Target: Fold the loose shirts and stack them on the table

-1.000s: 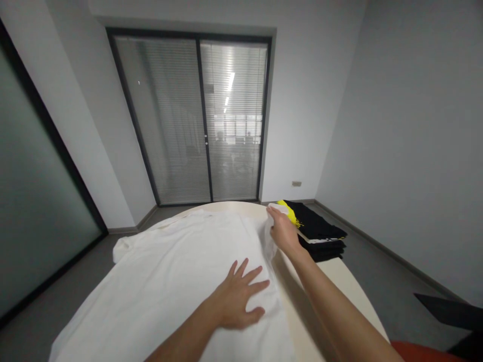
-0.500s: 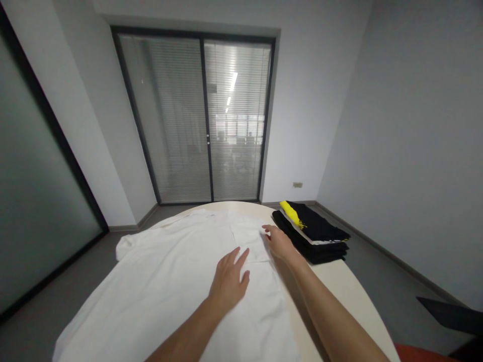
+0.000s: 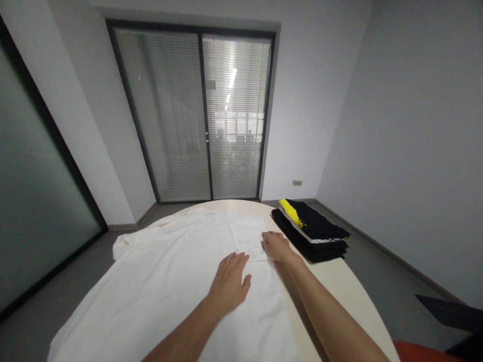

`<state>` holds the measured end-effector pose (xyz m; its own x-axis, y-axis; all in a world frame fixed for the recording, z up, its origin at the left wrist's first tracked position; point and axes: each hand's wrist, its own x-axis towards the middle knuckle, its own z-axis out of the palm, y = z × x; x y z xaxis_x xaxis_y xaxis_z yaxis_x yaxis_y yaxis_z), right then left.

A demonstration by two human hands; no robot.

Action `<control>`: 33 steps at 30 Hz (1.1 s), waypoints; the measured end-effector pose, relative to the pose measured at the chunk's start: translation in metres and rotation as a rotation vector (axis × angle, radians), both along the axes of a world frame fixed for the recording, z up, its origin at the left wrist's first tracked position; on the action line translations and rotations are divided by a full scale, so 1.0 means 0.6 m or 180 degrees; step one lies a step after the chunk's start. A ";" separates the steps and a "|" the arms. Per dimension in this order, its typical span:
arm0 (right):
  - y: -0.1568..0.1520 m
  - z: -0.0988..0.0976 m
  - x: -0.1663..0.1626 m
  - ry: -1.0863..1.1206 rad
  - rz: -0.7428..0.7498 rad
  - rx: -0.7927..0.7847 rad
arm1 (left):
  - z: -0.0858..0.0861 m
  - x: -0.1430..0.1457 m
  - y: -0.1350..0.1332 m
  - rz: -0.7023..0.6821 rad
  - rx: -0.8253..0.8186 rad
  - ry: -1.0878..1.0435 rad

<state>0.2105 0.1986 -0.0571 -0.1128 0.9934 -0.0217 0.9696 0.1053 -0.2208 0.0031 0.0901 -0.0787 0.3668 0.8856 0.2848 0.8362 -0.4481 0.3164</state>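
Observation:
A large white garment, which looks like a shirt (image 3: 162, 281), lies spread over the round table, with a folded-over section near its right edge. My left hand (image 3: 229, 281) rests on the cloth right of the middle, fingers stretched forward and thumb held apart. At the garment's right edge, my right hand (image 3: 276, 246) touches the folded section, its fingers pointing left and slightly bent. No cloth shows gathered in either hand. The undersides of the right fingers are hidden.
A stack of folded dark clothes (image 3: 311, 234), with a yellow patch on the top piece, sits at the right of the pale table (image 3: 341, 286). Beyond stands a glass door with blinds (image 3: 237, 166). Something red (image 3: 418, 352) and a dark flat object (image 3: 449, 311) show lower right.
My right hand has lowered slightly onto the cloth, its fingers closer together. The left hand's fingers have come together and flattened against the garment.

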 end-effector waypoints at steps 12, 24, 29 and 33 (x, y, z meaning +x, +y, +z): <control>-0.003 0.005 -0.020 0.0360 -0.0774 0.0026 | 0.011 0.008 -0.015 0.0164 -0.0135 0.0205; -0.006 0.019 -0.025 0.0422 -0.0664 -0.0375 | -0.004 0.020 -0.010 0.0452 -0.0342 0.0367; -0.001 0.007 -0.020 0.0493 -0.0570 -0.0306 | -0.007 0.032 -0.002 0.0527 -0.0291 0.0373; 0.010 -0.002 -0.008 0.0513 -0.0662 0.0018 | -0.012 0.059 0.018 0.0635 -0.0213 0.0377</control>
